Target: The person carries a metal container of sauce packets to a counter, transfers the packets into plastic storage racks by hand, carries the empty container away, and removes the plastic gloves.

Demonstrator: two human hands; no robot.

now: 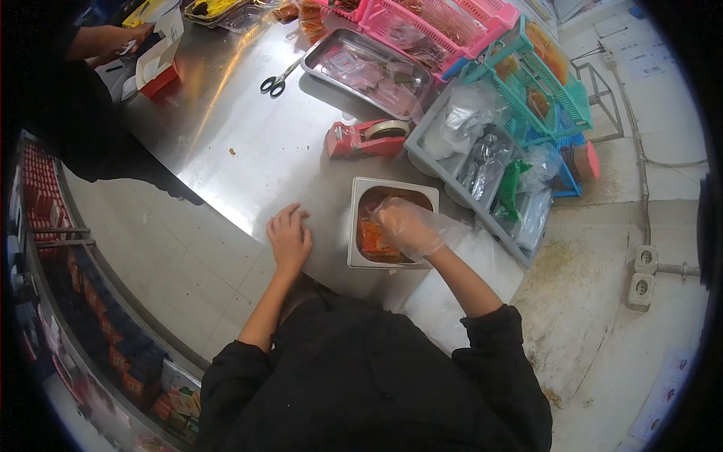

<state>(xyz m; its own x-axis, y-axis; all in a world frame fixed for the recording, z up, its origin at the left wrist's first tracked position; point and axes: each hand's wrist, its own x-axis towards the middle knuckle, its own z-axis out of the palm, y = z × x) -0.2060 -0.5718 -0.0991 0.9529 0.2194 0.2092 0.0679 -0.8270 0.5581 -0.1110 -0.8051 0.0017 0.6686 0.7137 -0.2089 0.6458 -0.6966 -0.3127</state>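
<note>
My right hand (408, 229) wears a loose clear plastic glove and reaches into a rectangular stainless steel food pan (354, 226). Orange-red food in sauce (374, 242) covers the pan's bottom beside my fingers. The fingertips are hidden behind the hand and glove, so whether they grip anything does not show. Bare and holding nothing, my left hand (290, 237) rests on the steel table (248, 164) near its front edge, left of the pan, with its fingers a little apart.
Beyond the pan are a red tape dispenser (361, 140), black-handled scissors (275, 85) and a steel tray (308, 59) of small plastic packets. A grey divided bin (452, 183) of plastic bags borders the right. Another person's hand (133, 37) is by an open box (158, 79).
</note>
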